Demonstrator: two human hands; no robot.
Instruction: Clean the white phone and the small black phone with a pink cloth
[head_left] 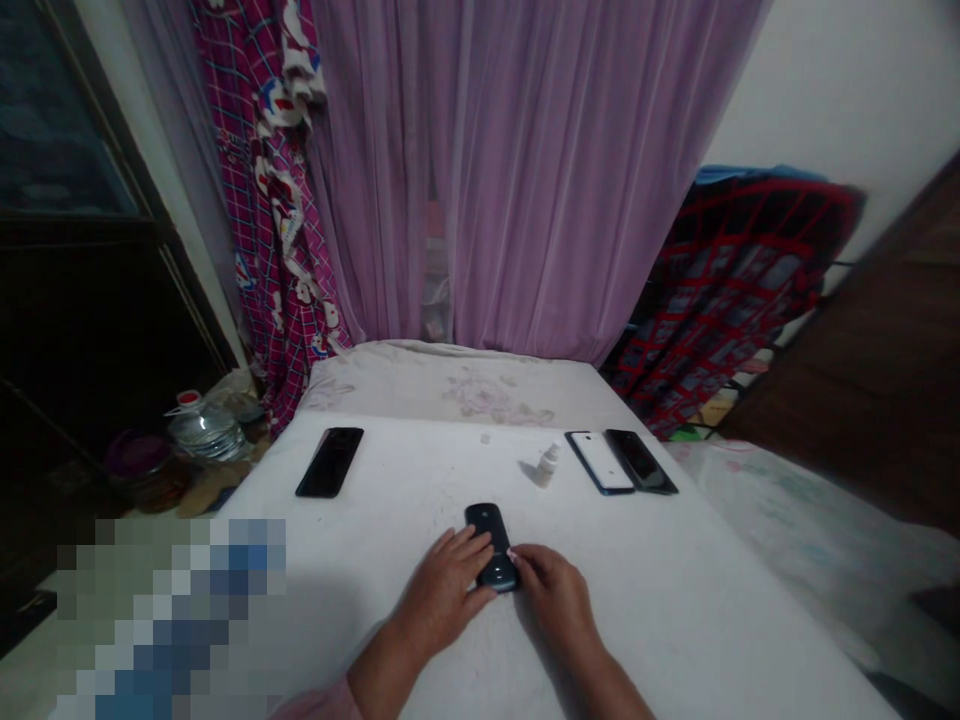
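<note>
A dark smartphone (491, 545) with rounded corners and a small round mark near its top end lies flat on the white cloth (405, 470). My left hand (444, 590) holds it from the left, fingers across its face and thumb at the lower end. At the phone's right edge, my right hand (556, 592) is closed in a pinch. Something small and pale shows at its fingertips, too small to name. Beyond the hands stands a small bottle (549, 466) with a white top.
Another dark phone (331, 462) lies at left. A white-faced phone (599, 462) and a black phone (642, 461) lie side by side at right. A small pale square (485, 438) sits near the back. A water jug (202, 425) stands on the floor at left, and purple curtains (540, 180) hang behind.
</note>
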